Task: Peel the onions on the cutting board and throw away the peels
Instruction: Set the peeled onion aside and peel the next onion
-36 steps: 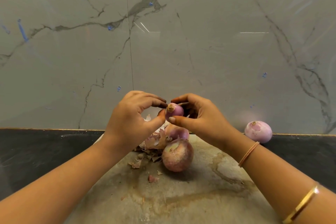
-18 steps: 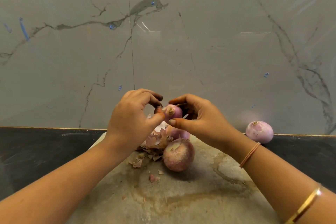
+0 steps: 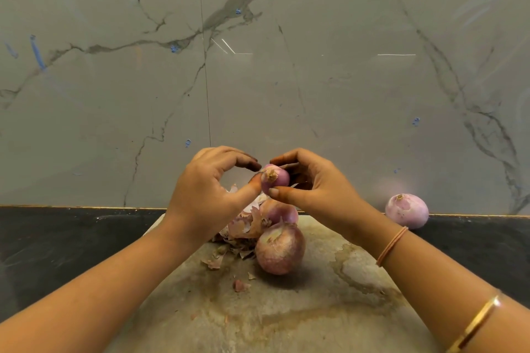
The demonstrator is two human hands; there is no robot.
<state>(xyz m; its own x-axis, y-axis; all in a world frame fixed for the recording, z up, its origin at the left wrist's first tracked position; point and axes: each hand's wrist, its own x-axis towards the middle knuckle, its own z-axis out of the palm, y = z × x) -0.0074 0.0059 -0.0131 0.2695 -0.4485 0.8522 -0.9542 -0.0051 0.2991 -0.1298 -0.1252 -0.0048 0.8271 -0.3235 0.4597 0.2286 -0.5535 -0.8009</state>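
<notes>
A small purple onion [image 3: 276,179] is held in the air above the cutting board [image 3: 315,304], root end toward me. My right hand [image 3: 315,183] grips it from the right, thumb beneath. My left hand [image 3: 206,189] pinches at its left side with thumb and curled forefinger. Below on the board stands an unpeeled onion [image 3: 279,248] with dry reddish skin, and a partly peeled onion [image 3: 279,212] lies behind it. A heap of dry peels [image 3: 243,226] sits under my left hand, with loose scraps [image 3: 240,285] nearer me.
A peeled pale-purple onion [image 3: 406,210] rests on the black counter [image 3: 57,243] against the marble wall [image 3: 258,66] at the right. The stained board runs from the wall toward me; dark counter lies on both sides.
The small onion has turned slightly in my fingers and sits a little lower and to the left. My left forefinger has curled closer onto its top.
</notes>
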